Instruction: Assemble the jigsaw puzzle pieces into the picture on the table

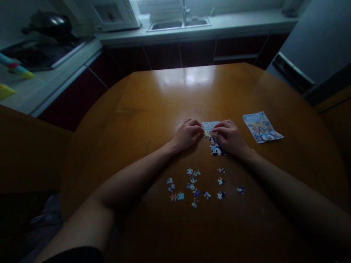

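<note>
A partly assembled jigsaw puzzle [217, 149] lies on the wooden table between my two hands. My left hand [188, 134] rests at its left edge, fingers curled and fingertips closed against the border. Over the right side of the puzzle, my right hand [229, 137] is bent with thumb and fingers pinched at a puzzle piece near the middle; the hand covers part of the picture. Nearer to me lie several loose puzzle pieces, among them a light blue piece [180, 196], a dark-and-white piece [221, 195] and a piece farther right [241, 190].
A creased picture sheet [261, 127] lies right of my right hand on the wooden table [153, 98]. Beyond the table stand a counter with a double sink [167, 25], a microwave [116, 14] and, at the left, a dark wok [51, 25] on the stove.
</note>
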Motion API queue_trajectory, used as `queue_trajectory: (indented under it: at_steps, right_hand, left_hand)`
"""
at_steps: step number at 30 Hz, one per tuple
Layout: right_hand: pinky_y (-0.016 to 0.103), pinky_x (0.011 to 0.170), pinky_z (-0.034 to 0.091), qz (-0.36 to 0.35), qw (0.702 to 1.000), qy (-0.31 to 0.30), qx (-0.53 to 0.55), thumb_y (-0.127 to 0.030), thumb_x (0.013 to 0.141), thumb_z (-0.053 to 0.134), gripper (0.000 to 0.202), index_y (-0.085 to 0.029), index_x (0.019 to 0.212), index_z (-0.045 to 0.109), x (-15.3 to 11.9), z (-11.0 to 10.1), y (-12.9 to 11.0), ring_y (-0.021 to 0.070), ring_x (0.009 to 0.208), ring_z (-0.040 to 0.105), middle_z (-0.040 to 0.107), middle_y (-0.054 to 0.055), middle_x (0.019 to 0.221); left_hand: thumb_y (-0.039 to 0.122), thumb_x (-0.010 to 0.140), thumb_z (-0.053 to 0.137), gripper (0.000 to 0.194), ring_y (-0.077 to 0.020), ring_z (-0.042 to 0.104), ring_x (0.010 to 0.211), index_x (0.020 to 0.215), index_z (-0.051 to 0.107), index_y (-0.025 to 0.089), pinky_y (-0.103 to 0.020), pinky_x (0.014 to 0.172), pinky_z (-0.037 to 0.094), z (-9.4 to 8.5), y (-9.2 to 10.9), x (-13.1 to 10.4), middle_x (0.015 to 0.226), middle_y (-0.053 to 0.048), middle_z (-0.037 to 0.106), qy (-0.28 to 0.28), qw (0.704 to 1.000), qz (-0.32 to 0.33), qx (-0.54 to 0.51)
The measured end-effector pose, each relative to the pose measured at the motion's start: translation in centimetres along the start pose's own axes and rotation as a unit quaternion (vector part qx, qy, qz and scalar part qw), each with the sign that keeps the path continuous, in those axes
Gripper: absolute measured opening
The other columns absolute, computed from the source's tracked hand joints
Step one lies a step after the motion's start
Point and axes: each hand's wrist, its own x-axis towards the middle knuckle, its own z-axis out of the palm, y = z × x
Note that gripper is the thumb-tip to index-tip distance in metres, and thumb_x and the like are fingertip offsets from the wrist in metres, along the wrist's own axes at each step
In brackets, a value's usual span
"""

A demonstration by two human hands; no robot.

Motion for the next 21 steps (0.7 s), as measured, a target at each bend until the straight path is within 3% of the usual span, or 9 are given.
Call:
queue_trajectory:
  at_steps: [10, 21]
  right_hand:
    - [0.048, 0.090, 0.052, 0.005, 1.000, 0.004, 0.004, -0.017, 0.091, 0.063, 0.018, -0.022, 0.091, 0.080, -0.02, -0.02, -0.09, 0.0283, 0.098, 0.062, 0.074, 0.010, 0.098]
    - [0.047, 0.089, 0.053, -0.001, 1.000, 0.013, 0.001, -0.015, 0.091, 0.061, 0.020, -0.023, 0.094, 0.080, -0.19, -0.34, -0.48, 0.0281, 0.099, 0.062, 0.074, 0.010, 0.098]
  left_hand:
    - [0.011, 0.090, 0.065, 0.016, -0.0192, 0.060, 0.095, 0.085, 0.077, 0.021, -0.036, 0.090, 0.052, 0.28, -0.26, -0.03, 0.095, -0.005, 0.073, 0.020, 1.000, 0.009, -0.004]
    - [0.007, 0.085, 0.063, 0.020, -0.0182, 0.061, 0.091, 0.076, 0.074, 0.021, -0.037, 0.091, 0.052, 0.26, -0.25, 0.24, 0.090, -0.004, 0.070, 0.019, 0.998, -0.047, -0.024]
